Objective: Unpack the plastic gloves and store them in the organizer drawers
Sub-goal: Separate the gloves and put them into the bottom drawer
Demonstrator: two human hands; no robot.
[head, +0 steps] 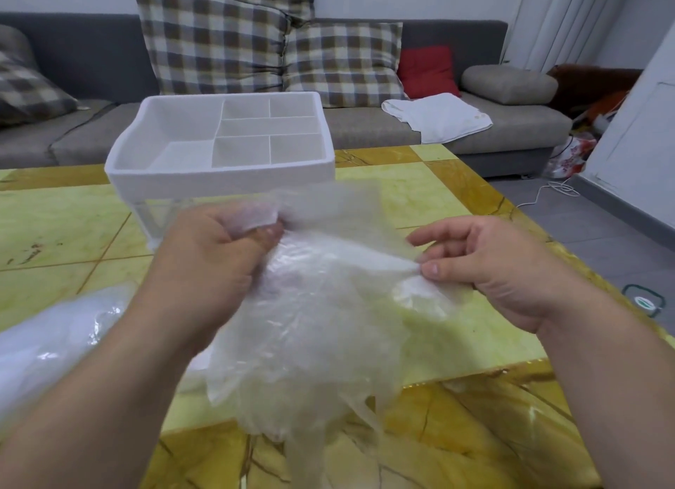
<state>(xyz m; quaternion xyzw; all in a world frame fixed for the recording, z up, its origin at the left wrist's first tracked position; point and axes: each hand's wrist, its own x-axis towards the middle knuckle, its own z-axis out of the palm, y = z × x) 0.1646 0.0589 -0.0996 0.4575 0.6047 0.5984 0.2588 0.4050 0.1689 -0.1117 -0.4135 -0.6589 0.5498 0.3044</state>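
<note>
Now your left hand [219, 254] sits just in front of the organizer [219, 176], its fingers [268, 231] curled tight round a crumpled upper corner of the plastic gloves [314, 335]. Your right hand [493, 265], in front of the organizer and off toward its right side, pinches another edge of the same thin, clear stack between thumb and fingertip, with the other fingers loosely spread. The gloves hang between both hands above the counter [420, 196], in front of the organizer and outside it, their lower ends trailing toward you. The organizer stands on the counter, its white top tray split into several compartments over a clear lower section. A clear packet [54, 335] lies in front of it to the left, beside your left forearm. Behind the organizer, a grey sofa [365, 127] carries checked cushions and a white cloth [438, 117].
</note>
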